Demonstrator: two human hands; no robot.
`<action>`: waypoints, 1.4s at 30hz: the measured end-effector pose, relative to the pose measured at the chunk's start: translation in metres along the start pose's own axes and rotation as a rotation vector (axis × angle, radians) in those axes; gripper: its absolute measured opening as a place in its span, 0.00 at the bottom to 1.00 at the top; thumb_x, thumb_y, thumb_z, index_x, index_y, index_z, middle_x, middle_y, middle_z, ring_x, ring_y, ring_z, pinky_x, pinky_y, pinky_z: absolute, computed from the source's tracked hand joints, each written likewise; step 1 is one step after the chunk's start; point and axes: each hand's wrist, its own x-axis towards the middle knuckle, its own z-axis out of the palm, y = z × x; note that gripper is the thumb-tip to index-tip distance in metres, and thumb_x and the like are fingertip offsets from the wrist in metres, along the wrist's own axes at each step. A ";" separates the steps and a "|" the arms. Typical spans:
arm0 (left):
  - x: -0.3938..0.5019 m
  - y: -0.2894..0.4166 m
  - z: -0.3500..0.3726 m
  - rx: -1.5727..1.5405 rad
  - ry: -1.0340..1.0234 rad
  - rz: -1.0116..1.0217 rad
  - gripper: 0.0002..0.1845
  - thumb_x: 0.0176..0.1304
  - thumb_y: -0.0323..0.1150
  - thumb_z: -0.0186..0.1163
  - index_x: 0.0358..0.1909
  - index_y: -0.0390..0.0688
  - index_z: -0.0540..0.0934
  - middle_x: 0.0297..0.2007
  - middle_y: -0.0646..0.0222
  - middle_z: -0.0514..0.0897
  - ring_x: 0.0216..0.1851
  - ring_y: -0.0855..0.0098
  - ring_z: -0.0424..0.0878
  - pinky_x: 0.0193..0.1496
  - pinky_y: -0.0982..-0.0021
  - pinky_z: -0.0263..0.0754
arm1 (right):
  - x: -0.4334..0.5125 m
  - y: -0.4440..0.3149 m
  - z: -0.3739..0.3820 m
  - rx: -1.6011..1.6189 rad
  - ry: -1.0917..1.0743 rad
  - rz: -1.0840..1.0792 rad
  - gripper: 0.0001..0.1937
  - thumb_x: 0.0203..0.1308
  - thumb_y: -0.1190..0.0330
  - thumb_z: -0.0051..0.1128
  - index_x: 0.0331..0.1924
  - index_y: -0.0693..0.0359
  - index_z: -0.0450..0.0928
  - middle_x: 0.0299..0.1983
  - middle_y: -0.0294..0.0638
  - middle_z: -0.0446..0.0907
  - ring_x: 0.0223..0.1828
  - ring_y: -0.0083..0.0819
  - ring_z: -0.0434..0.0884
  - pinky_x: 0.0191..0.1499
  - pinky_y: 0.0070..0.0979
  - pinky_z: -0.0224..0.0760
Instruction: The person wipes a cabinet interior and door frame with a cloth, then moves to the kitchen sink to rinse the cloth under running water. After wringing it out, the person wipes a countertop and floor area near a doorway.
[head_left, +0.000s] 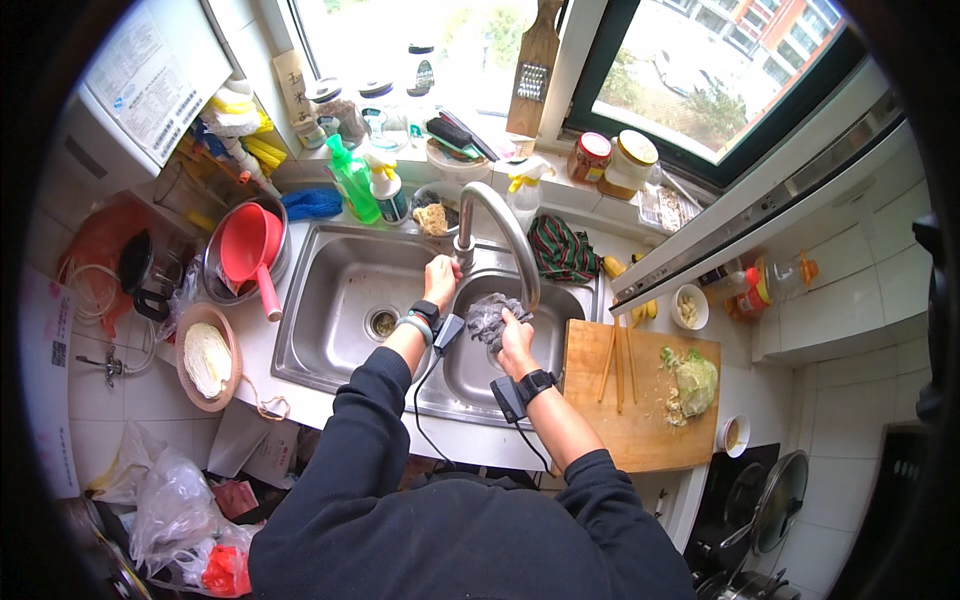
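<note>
My right hand (516, 343) grips a crumpled grey cloth (491, 319) over the smaller right basin (551, 300) of the stainless steel sink. The cloth sits under the mouth of the curved faucet (501, 201); whether water runs is too unclear to tell. My left hand (441, 280) is curled at the left of the faucet's base, closed around its handle, which the fingers mostly hide. Left of that arm lies the larger basin (330, 300), with a drain strainer (384, 322) holding some scraps.
At right, a wooden cutting board (592, 442) bears chopsticks (619, 364) and a cut cabbage (694, 382). A red dipper (247, 234) rests in a metal bowl; a pink basin (182, 367) holds cut cabbage. Behind the sink stand spray bottles (388, 191) and a striped cloth (562, 249).
</note>
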 end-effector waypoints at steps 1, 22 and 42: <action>0.000 0.002 0.000 0.007 -0.012 -0.004 0.15 0.68 0.35 0.42 0.28 0.38 0.74 0.24 0.66 0.77 0.21 0.76 0.76 0.25 0.76 0.71 | 0.000 0.000 0.000 0.030 -0.005 0.000 0.10 0.59 0.72 0.55 0.40 0.70 0.77 0.34 0.38 0.80 0.32 0.24 0.78 0.37 0.24 0.70; -0.100 0.009 0.043 -0.284 -0.039 -0.198 0.12 0.65 0.36 0.56 0.44 0.40 0.70 0.35 0.70 0.76 0.36 0.79 0.72 0.38 0.76 0.69 | -0.024 -0.042 -0.021 -0.248 -0.177 -0.181 0.15 0.67 0.61 0.49 0.46 0.65 0.74 0.40 0.33 0.77 0.39 0.20 0.73 0.45 0.21 0.67; -0.120 0.008 0.061 -0.004 -0.127 -0.134 0.16 0.71 0.41 0.43 0.37 0.37 0.72 0.29 0.66 0.75 0.30 0.74 0.71 0.36 0.68 0.69 | -0.041 -0.051 0.007 -1.050 -0.159 -0.791 0.22 0.66 0.53 0.43 0.34 0.67 0.76 0.27 0.60 0.78 0.33 0.58 0.78 0.33 0.45 0.69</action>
